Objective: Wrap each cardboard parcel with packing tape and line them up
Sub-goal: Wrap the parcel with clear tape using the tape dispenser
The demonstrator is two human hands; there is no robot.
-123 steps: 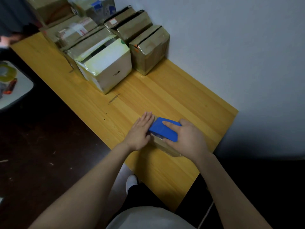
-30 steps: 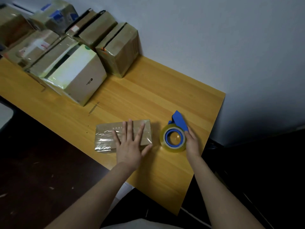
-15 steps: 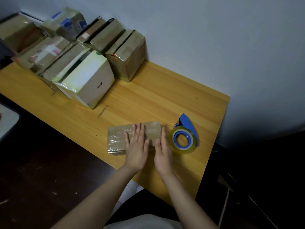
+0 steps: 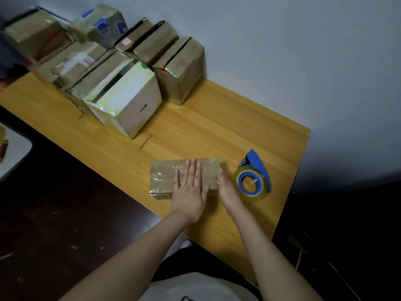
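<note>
Left hand (image 4: 189, 189), right hand (image 4: 227, 190), flat against parcel (image 4: 163, 177)

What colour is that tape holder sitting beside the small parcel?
The tape dispenser is bright blue, holding a yellowish clear roll; the head view shows it clearly.

The small flat parcel (image 4: 165, 179) is lying on its broad side near the front edge of the table (image 4: 217, 127), and shiny clear tape is covering it. My left hand (image 4: 189, 187) is pressing flat on its top, and my right hand (image 4: 227, 187) is touching its right end with straight fingers. The tape roll (image 4: 258, 197), yellowish on a blue holder, is lying on its side just right of this parcel. The other wrapped parcels (image 4: 180, 70) are standing close together in rows at the far left; the nearest box (image 4: 130, 105) is showing white sides.
</note>
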